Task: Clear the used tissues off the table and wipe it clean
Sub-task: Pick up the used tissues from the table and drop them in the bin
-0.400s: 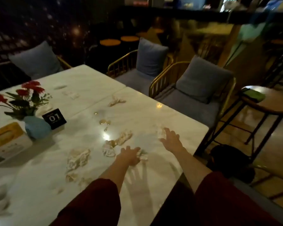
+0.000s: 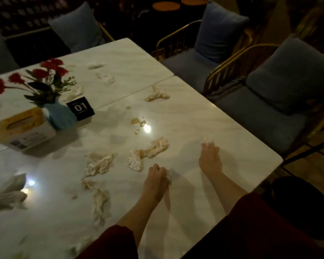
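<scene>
Tissue box point(image 2: 24, 128) and blue vase point(image 2: 61, 116) stand at the far left of the marble surface point(image 2: 204, 113). Stained tissues point(image 2: 99, 163) lie scattered mid-surface, near a brown spill point(image 2: 137, 121). Left hand point(image 2: 156, 176): grip closed round a crumpled tissue point(image 2: 168, 177). Right hand point(image 2: 210, 157): fingertips curled onto a small wad point(image 2: 206, 140) near the right edge.

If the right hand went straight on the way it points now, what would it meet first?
The small crumpled tissue right at its fingertips; the right hand already seems to curl its fingers on it.
</scene>
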